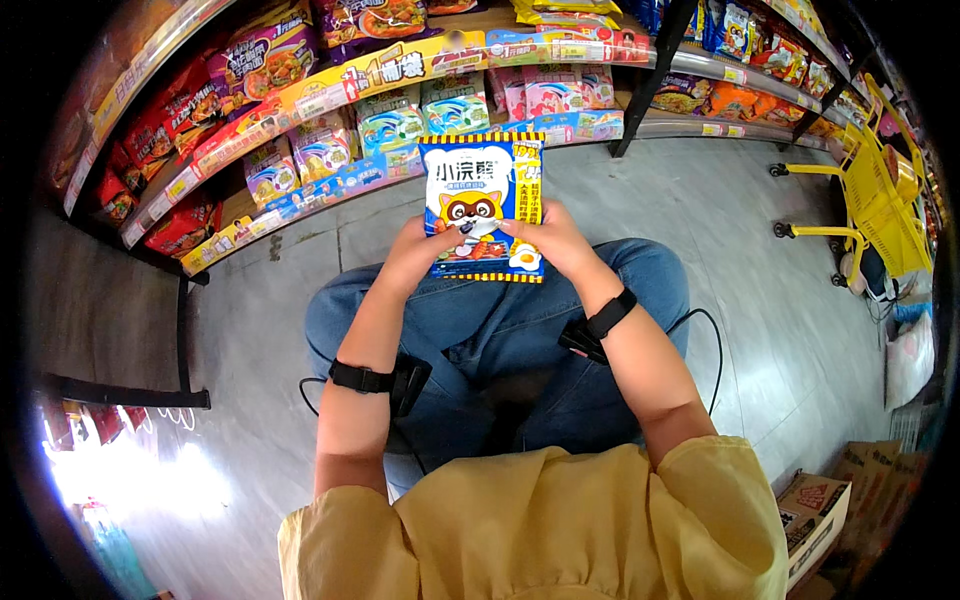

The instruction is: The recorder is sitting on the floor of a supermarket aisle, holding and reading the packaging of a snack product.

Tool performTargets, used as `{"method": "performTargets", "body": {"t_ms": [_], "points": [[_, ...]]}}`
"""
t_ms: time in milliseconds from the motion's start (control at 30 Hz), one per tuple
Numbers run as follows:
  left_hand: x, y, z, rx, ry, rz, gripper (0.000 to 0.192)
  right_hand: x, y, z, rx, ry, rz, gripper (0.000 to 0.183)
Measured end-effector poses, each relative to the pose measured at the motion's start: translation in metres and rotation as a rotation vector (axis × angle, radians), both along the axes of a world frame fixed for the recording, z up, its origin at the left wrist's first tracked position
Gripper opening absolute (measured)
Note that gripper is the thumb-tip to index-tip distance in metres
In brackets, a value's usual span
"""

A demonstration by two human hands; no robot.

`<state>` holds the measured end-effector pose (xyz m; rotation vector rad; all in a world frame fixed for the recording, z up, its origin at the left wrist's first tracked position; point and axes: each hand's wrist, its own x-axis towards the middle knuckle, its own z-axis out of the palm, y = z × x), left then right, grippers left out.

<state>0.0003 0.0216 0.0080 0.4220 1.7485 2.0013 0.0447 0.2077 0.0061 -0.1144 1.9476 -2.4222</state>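
Observation:
A blue, white and yellow snack packet (480, 206) with a cartoon raccoon on its front is held upright above my knees. My left hand (416, 251) grips its left edge, the thumb lying across the printed face. On the opposite edge my right hand (555, 236) holds it the same way, thumb pressed over the front. The fingers behind the packet are hidden. Black straps with small dark devices circle both forearms, and thin cables hang from them.
Ahead stands a store shelf (420, 64) stocked with packaged noodles (266, 56) and small pastel packets (390, 124). A yellow wheeled shopping basket (885, 199) is at the right on the grey floor (757, 315). A cardboard box (814, 517) sits at the lower right.

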Motion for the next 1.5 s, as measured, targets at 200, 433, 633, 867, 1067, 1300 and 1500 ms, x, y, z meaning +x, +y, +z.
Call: {"method": "performTargets", "body": {"t_ms": [200,433,633,867,1067,1300,1500], "points": [[0.002,0.000,0.004,-0.021,0.020,0.015,0.027,0.002,-0.001,0.003,-0.037,-0.020,0.022,0.027],[-0.001,0.000,0.003,-0.119,0.155,0.072,0.030,0.001,-0.002,0.001,-0.023,-0.026,-0.003,0.026],[0.002,-0.002,0.009,-0.159,0.174,0.055,0.029,0.000,-0.002,0.002,-0.033,-0.008,0.005,0.026],[-0.001,-0.002,-0.001,-0.091,0.166,0.047,0.028,0.002,-0.004,0.002,0.006,0.013,-0.019,0.024],[-0.002,-0.004,-0.001,-0.070,0.150,0.013,0.019,0.001,-0.005,0.003,0.038,-0.009,-0.013,0.024],[-0.003,-0.003,-0.002,-0.126,0.184,0.049,0.025,0.000,-0.004,-0.002,0.012,-0.007,-0.031,0.023],[-0.002,-0.002,0.002,-0.084,0.162,0.032,0.025,0.000,-0.004,-0.001,0.034,-0.027,-0.050,0.021]]}}
